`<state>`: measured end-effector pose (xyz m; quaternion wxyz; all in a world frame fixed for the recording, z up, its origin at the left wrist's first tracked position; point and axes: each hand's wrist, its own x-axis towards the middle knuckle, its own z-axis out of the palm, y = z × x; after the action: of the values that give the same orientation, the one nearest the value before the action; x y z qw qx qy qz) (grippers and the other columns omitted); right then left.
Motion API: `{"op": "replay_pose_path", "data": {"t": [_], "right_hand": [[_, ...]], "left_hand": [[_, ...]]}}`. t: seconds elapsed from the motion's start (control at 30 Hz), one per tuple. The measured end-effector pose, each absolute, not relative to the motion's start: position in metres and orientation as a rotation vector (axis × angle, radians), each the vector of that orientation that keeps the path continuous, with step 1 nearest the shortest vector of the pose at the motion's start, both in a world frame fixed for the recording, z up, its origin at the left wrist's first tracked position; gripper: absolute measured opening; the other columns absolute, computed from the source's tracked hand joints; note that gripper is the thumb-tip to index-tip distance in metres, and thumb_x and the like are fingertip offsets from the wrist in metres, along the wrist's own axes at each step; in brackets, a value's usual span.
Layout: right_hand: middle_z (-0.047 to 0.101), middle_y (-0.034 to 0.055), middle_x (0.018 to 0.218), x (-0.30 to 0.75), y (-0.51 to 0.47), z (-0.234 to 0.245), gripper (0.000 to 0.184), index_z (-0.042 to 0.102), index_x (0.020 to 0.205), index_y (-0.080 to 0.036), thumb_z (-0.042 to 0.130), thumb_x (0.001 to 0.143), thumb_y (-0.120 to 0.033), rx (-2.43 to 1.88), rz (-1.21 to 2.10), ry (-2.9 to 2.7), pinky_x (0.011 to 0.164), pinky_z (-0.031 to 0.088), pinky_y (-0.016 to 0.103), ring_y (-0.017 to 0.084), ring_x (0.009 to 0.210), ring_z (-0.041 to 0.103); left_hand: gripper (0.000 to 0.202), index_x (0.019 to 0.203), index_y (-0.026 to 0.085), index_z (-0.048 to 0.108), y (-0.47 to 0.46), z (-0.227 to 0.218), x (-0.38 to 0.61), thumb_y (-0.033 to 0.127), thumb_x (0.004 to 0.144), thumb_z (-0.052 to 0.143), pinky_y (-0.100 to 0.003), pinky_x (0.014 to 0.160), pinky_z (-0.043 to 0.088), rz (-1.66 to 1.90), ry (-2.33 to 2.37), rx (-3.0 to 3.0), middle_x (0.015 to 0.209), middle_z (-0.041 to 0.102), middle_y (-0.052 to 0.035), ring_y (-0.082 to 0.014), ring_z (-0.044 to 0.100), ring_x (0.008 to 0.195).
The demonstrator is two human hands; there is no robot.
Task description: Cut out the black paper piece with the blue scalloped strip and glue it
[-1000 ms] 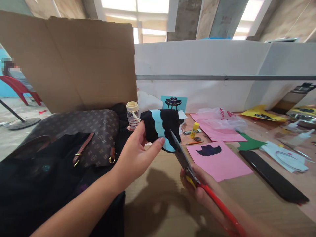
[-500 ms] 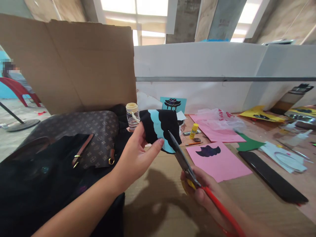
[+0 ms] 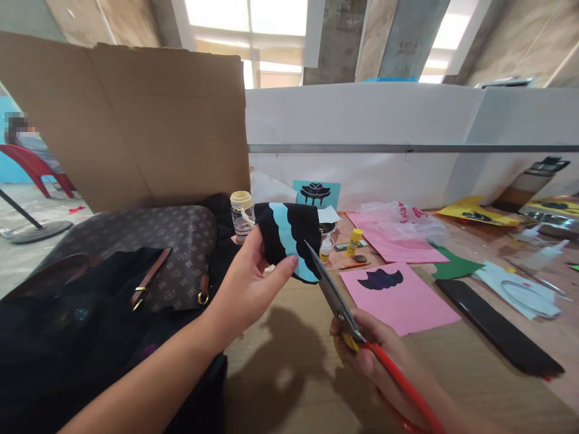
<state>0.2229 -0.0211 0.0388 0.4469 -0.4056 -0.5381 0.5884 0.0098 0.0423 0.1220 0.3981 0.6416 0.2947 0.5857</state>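
Observation:
Between the thumb and fingers of my left hand point(image 3: 253, 274) is a piece of black fabric point(image 3: 304, 226) with a light-blue wavy-edged band point(image 3: 284, 232) across it. My right hand point(image 3: 371, 343) grips a pair of scissors point(image 3: 339, 301) by red and yellow handles. Their blades point up and left, and the tip overlaps the right part of the black piece. From this angle I cannot tell how far apart the blades are. Right of the scissors lies a pink sheet point(image 3: 407, 307) bearing a dark scalloped cutout point(image 3: 380, 279).
A patterned brown bag point(image 3: 181, 241) and black cloth point(image 3: 67, 337) lie on the left. Behind stand a cardboard panel point(image 3: 172, 126) and a jar point(image 3: 242, 217). A glue stick point(image 3: 354, 243), pencil point(image 3: 355, 265), black phone-like slab point(image 3: 500, 325) and bottle point(image 3: 527, 184) are at the right.
The right edge of the black piece has shifted left, uncovering a small white bottle behind it. The scissors have moved slightly left and down along with my right hand.

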Motion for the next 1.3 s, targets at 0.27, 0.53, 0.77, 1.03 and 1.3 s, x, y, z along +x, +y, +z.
{"op": "replay_pose_path", "data": {"t": [0.27, 0.53, 0.77, 1.03, 1.3], "right_hand": [[0.039, -0.0046, 0.068, 0.222, -0.022, 0.046, 0.070, 0.062, 0.104, -0.023, 0.055, 0.077, -0.087, -0.959, 1.368, -1.490, 0.053, 0.021, 0.026, 0.011, 0.058, 0.026], [0.048, -0.0008, 0.074, 0.231, -0.018, 0.039, 0.067, 0.064, 0.107, -0.023, 0.054, 0.081, -0.085, -0.990, 1.283, -1.547, 0.051, 0.031, 0.025, 0.013, 0.059, 0.037], [0.048, -0.0004, 0.080, 0.229, -0.022, 0.046, 0.069, 0.063, 0.106, -0.022, 0.057, 0.078, -0.085, -1.014, 1.326, -1.467, 0.059, 0.036, 0.028, 0.014, 0.064, 0.039], [0.047, 0.0001, 0.080, 0.229, -0.026, 0.050, 0.061, 0.065, 0.105, -0.026, 0.059, 0.080, -0.082, -1.056, 1.340, -1.430, 0.067, 0.046, 0.030, 0.015, 0.067, 0.044], [0.053, 0.0023, 0.084, 0.230, -0.021, 0.042, 0.067, 0.065, 0.110, -0.024, 0.059, 0.079, -0.083, -1.020, 1.319, -1.455, 0.062, 0.046, 0.027, 0.016, 0.069, 0.050]], "left_hand": [[0.042, 0.130, 0.025, 0.054, 0.042, 0.118, 0.011, 0.024, 0.092, 0.071, -0.035, 0.107, 0.053, 1.426, 0.684, 1.627, 0.133, 0.068, -0.0043, -0.0229, 0.064, 0.125], [0.036, 0.126, 0.024, 0.056, 0.042, 0.110, 0.017, 0.025, 0.093, 0.068, -0.039, 0.104, 0.053, 1.389, 0.731, 1.676, 0.126, 0.068, -0.0051, -0.0249, 0.065, 0.119], [0.040, 0.133, 0.026, 0.054, 0.041, 0.104, 0.020, 0.024, 0.095, 0.067, -0.038, 0.108, 0.049, 1.348, 0.728, 1.737, 0.132, 0.065, -0.0054, -0.0244, 0.062, 0.124], [0.042, 0.136, 0.026, 0.051, 0.040, 0.100, 0.021, 0.026, 0.097, 0.065, -0.040, 0.110, 0.048, 1.334, 0.742, 1.749, 0.135, 0.064, -0.0064, -0.0252, 0.060, 0.126], [0.048, 0.139, 0.026, 0.048, 0.043, 0.099, 0.021, 0.025, 0.095, 0.066, -0.041, 0.109, 0.048, 1.370, 0.728, 1.715, 0.136, 0.062, -0.0066, -0.0264, 0.059, 0.127]]}}
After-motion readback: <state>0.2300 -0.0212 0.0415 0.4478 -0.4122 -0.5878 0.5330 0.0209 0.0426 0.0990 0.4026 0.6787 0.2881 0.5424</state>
